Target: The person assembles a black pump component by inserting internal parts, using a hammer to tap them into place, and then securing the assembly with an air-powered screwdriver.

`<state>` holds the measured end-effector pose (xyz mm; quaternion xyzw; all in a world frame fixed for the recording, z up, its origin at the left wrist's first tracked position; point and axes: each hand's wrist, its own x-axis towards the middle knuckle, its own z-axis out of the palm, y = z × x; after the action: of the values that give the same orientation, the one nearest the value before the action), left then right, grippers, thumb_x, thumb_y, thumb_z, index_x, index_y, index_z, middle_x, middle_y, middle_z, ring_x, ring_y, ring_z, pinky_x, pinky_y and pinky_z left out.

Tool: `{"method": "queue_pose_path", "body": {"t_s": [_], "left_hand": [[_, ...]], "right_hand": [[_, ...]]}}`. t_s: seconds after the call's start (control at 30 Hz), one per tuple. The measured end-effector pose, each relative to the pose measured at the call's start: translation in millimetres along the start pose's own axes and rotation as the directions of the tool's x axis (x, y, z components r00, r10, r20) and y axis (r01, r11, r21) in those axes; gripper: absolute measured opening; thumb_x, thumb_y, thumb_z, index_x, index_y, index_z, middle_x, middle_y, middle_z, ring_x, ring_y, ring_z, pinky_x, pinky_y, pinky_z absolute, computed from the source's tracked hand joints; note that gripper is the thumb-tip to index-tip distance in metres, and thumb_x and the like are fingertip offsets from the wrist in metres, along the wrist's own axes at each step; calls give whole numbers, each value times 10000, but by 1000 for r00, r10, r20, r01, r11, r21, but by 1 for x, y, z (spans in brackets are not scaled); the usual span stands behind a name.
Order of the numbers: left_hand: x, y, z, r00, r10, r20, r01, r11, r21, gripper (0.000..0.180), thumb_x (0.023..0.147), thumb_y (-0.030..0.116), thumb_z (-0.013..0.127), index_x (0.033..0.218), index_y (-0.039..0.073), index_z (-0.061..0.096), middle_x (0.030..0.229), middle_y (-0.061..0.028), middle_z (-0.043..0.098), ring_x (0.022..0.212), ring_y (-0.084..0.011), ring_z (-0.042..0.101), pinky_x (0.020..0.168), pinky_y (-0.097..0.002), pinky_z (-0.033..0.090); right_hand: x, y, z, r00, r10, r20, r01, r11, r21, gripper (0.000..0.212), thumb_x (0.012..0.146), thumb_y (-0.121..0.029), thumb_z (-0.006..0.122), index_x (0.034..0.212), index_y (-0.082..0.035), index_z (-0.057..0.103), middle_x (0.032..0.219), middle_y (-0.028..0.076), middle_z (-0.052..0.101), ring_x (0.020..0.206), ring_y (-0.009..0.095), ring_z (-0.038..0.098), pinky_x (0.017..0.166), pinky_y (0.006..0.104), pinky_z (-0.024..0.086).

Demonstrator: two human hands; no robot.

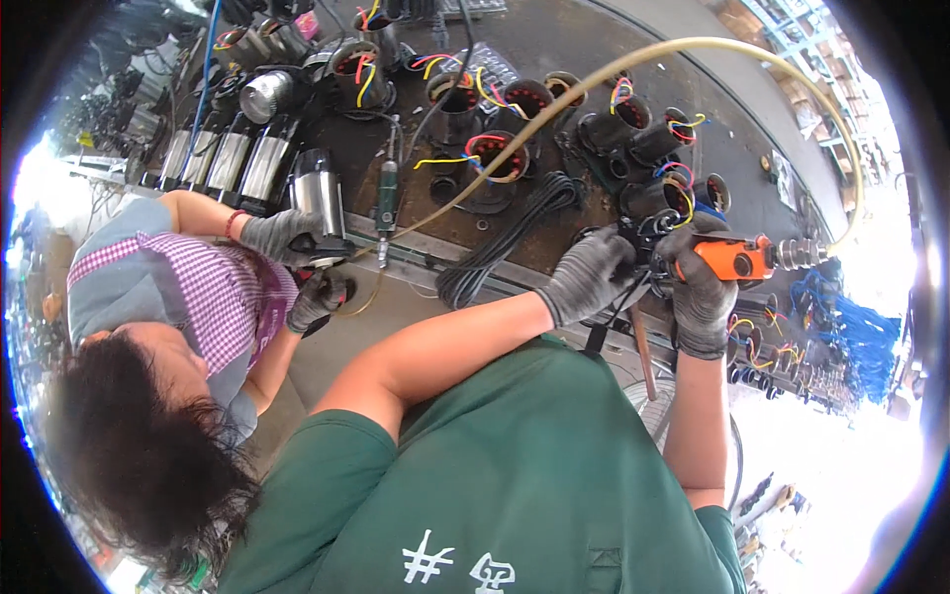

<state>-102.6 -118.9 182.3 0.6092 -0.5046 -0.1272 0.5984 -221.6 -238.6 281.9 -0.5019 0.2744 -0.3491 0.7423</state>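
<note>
My right hand [705, 297], in a grey glove, is wrapped round an orange air-powered tool [734, 259] with a metal hose coupling at its right end. A pale air hose [683, 45] arcs from that coupling up over the bench and down to the left. Close beside it, my left hand [591, 279], also gloved, is closed at a dark part by the tool's front; the fingers hide what it grips. Just beyond both hands stands a black cylindrical housing [648, 201] with coloured wires. A brown rod [642, 351] shows below, between my forearms.
Several black housings [495, 156] with red, yellow and blue wires stand on the dark bench [539, 233]. A coiled black cable [510, 238] lies near its edge. At left, a co-worker's gloved hands [282, 238] handle a metal cylinder [319, 193], near a green tool [387, 203].
</note>
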Motion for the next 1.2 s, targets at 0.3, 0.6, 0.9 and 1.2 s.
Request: {"method": "queue_pose_path", "body": {"t_s": [0.3, 0.6, 0.9, 1.2], "left_hand": [[-17, -9, 13, 919, -390, 50, 366, 800, -475, 436, 782, 184, 877, 1063, 42, 575, 988, -147, 595, 879, -305, 657, 788, -390, 562], [1, 9, -1, 998, 44, -46, -44, 999, 5, 343, 766, 81, 816, 1022, 62, 588, 957, -146, 594, 883, -372, 621, 768, -441, 536], [55, 3, -24, 994, 88, -59, -88, 996, 14, 224, 852, 61, 734, 1066, 87, 673, 963, -133, 648, 930, -366, 629, 831, -448, 537], [83, -22, -38, 946, 25, 324, -68, 990, 123, 181, 923, 112, 674, 1097, 80, 710, 970, -157, 728, 953, -365, 697, 847, -435, 556]], "right_hand": [[-12, -6, 38, 969, -175, 175, 189, 980, -68, 495, 761, -46, 801, 1215, -10, 606, 886, 61, 667, 831, 182, 645, 784, 335, 542], [-17, -10, 43, 977, -139, 159, 136, 990, 35, 530, 762, -79, 830, 1236, 4, 609, 898, 86, 685, 857, 197, 674, 791, 321, 551], [21, -38, 83, 927, -323, 189, 349, 928, -128, 471, 796, 5, 758, 1242, 25, 608, 929, 116, 712, 859, 185, 679, 799, 317, 546], [48, -14, 67, 958, -229, 174, 265, 939, -219, 456, 774, 38, 789, 1189, -14, 608, 1066, 80, 680, 888, 142, 674, 777, 277, 576]]}}
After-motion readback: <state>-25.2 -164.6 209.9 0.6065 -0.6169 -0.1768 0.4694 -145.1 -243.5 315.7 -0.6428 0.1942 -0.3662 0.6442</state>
